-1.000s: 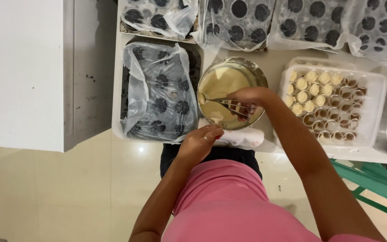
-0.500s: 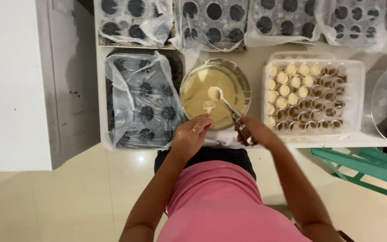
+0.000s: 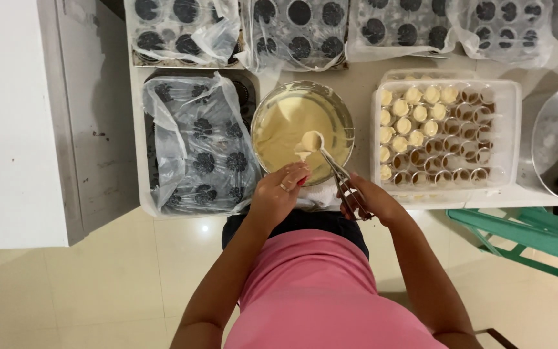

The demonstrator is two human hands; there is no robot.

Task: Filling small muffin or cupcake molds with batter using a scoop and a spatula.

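**Scoop over the batter bowl, cups to the right**

We grip a metal scoop (image 3: 330, 165) with our right hand (image 3: 364, 200), fingers squeezed around its handles — its cup, full of pale batter, hangs over the glass bowl (image 3: 301, 129). Our left hand (image 3: 278, 194) rests at the bowl's near rim, fingers curled on it. Just right of the bowl sits the white tray of small cups (image 3: 447, 136), partly filled. The counter (image 3: 356, 77) is crowded; bagged dark trays (image 3: 195, 145) press in on the left, leaving open room only at its near edge.

Pink top (image 3: 318, 291), dark bottoms, bare forearms, ring on left hand (image 3: 279, 190)
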